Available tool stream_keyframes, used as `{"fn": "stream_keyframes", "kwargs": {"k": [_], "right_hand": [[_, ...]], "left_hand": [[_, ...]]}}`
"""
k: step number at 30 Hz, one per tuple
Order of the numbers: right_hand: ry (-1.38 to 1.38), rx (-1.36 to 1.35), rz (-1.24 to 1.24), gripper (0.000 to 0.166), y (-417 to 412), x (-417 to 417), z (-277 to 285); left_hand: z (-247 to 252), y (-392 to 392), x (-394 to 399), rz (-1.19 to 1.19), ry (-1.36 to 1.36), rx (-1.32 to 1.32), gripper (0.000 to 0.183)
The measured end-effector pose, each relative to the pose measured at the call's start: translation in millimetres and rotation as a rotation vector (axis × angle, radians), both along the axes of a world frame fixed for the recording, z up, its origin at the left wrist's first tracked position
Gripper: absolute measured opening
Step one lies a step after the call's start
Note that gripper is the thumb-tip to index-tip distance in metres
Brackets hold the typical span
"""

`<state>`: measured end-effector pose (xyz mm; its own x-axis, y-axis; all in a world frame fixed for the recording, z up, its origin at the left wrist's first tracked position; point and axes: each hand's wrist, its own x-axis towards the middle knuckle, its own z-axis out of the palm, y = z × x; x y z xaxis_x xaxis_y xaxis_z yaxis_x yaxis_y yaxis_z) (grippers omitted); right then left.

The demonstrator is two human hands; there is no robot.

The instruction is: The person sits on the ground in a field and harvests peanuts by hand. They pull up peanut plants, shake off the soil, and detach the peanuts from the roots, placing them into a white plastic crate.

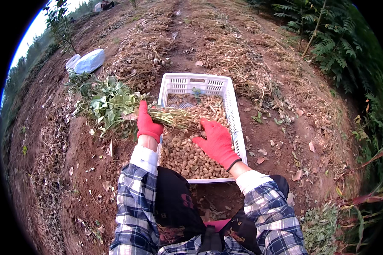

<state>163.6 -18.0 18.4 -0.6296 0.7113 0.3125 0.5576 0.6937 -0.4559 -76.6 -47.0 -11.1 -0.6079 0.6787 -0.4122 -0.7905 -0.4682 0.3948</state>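
Note:
My left hand, in a red glove, grips a bunch of peanut plants by the stems. The green leaves spread out to the left, past the crate's side. Over the crate lie the root ends of the bunch. My right hand, also red-gloved, is at those root ends with thumb and fingers apart; whether its fingertips touch them is hard to tell. Below both hands stands a white plastic crate with slotted walls. Loose peanuts in their shells cover most of its floor.
Rows of pulled, dried peanut plants run away on both sides of a dirt furrow. White sacks lie at the far left. Leafy shrubs line the right edge. My knees are close to the crate's near side.

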Motion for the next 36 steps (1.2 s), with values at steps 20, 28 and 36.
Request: {"fn": "stream_keyframes", "kwargs": {"k": [20,28,36], "right_hand": [[0.343,-0.75,0.229,0.035,24.7,30.1,2.6],[0.403,-0.649,0.336,0.033,18.0,35.5,-7.4],[0.233,0.029,0.294,0.013,-39.2,26.4,47.6]], "left_hand": [[45.2,-25.5,39.7,-0.372,0.739,0.389,0.046],[47.1,-15.5,47.0,-0.377,0.468,0.4,0.026],[-15.2,-22.8,-23.3,0.11,0.209,-0.109,0.032]]}}
